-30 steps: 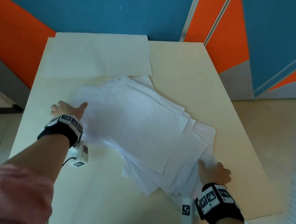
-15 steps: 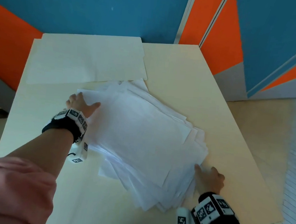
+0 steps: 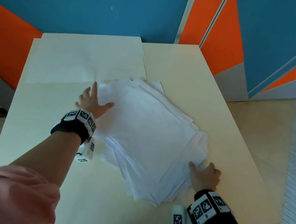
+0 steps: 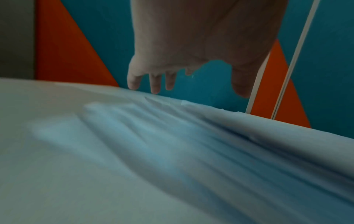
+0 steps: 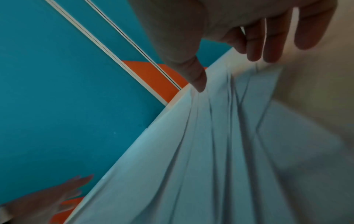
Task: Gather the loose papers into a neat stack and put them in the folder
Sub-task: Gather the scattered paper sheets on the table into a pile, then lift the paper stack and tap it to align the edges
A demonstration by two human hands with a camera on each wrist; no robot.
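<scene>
A fanned pile of white papers [image 3: 149, 139] lies on the middle of the cream table [image 3: 208, 107]. An open cream folder [image 3: 87, 59] lies flat at the table's far left, its near edge next to the pile. My left hand [image 3: 93, 100] is spread flat against the pile's far-left edge, thumb on the top sheet. In the left wrist view its fingers [image 4: 155, 83] are straight above the paper edges [image 4: 172, 128]. My right hand [image 3: 204, 174] presses the pile's near-right corner, thumb on the sheets [image 5: 220, 136], loosely bent fingers [image 5: 254, 45] at the edge.
The table stands against a blue and orange wall [image 3: 100, 6]. Its right edge [image 3: 241, 140] drops to a pale floor [image 3: 278, 134]. Bare tabletop shows at the near left [image 3: 32, 127] and the far right.
Both hands have pushed inward, and the spread sheets have drawn together into a tighter pile. My left hand moved right and farther along the pile's left edge; the right stayed at the near-right corner.
</scene>
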